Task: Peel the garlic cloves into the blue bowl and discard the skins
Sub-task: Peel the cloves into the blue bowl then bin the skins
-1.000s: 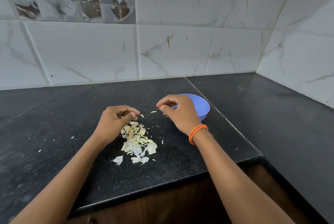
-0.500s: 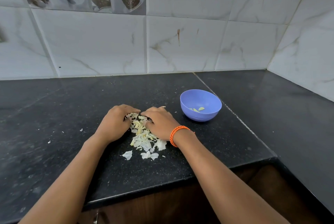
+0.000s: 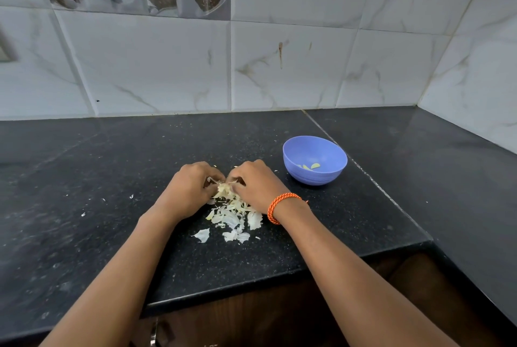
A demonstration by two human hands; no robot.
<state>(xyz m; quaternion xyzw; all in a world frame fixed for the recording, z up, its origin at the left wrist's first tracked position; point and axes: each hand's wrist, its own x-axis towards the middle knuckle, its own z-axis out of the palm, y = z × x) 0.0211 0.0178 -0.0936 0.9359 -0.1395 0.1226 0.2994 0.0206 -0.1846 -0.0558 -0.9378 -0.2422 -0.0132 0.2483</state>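
Note:
A pile of pale garlic skins [image 3: 230, 213] lies on the black countertop [image 3: 112, 178]. My left hand [image 3: 190, 191] and my right hand [image 3: 256, 187] meet at the far end of the pile, fingers curled into the skins and gathering a tuft of them between the two hands. The blue bowl [image 3: 314, 160] stands to the right of my right hand and holds a few peeled garlic cloves [image 3: 311, 166]. An orange band circles my right wrist.
Small skin flakes [image 3: 131, 196] are scattered on the counter to the left. A tiled wall [image 3: 251, 66] runs along the back and the right side. The counter's front edge [image 3: 251, 282] drops to a dark wooden cabinet below.
My right hand left the bowl's rim and came down onto the skin pile. Both hands have closed in on the skins together. The view shifted slightly.

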